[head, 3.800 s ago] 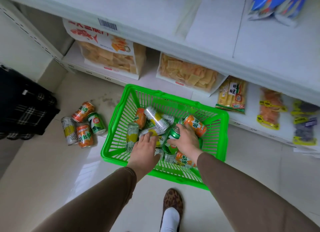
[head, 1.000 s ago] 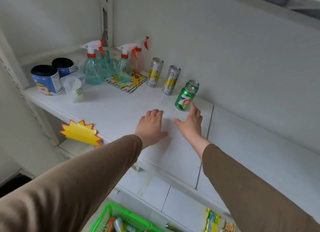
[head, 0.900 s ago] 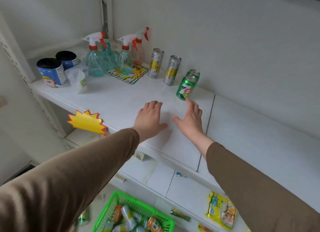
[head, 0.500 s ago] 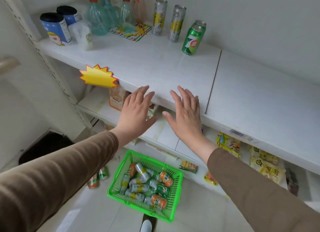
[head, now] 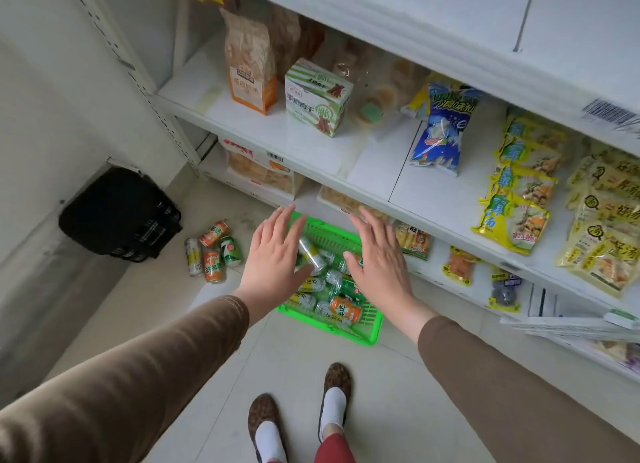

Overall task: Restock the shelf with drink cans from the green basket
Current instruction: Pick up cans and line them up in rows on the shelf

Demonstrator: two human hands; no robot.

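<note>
Partly hidden behind the empty, spread left hand (head: 272,251) and right hand (head: 379,255), the green basket (head: 346,327) holds jumbled drink cans (head: 341,308).

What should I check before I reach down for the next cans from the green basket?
1. Left hand empty, open: ok.
2. Right hand empty, open: ok.
3. Green basket below both hands, on the floor: ok.
4. Cans left inside, such as the orange can near the front: ok.
5. Nothing covering the cans: ok.
6. Four loose cans on the floor left of the basket: not ok.
</note>
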